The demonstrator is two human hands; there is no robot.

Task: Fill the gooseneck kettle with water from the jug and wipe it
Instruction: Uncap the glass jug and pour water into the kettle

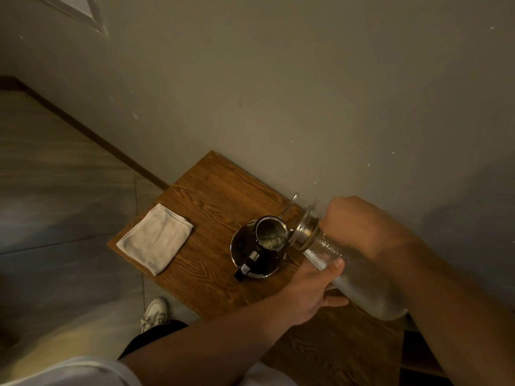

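Both hands held a clear glass jug tipped over the open gooseneck kettle at the wooden table's centre — left hand cupped beneath its body, right hand closed around its neck. At nine o'clock of the kettle, apart, lay a folded white cloth.

I hold the clear glass jug with a metal neck tipped steeply, its mouth at the open top of the dark steel gooseneck kettle. My left hand cups it from below; my right hand grips near the neck. A folded grey cloth lies on the wooden table, left of the kettle.
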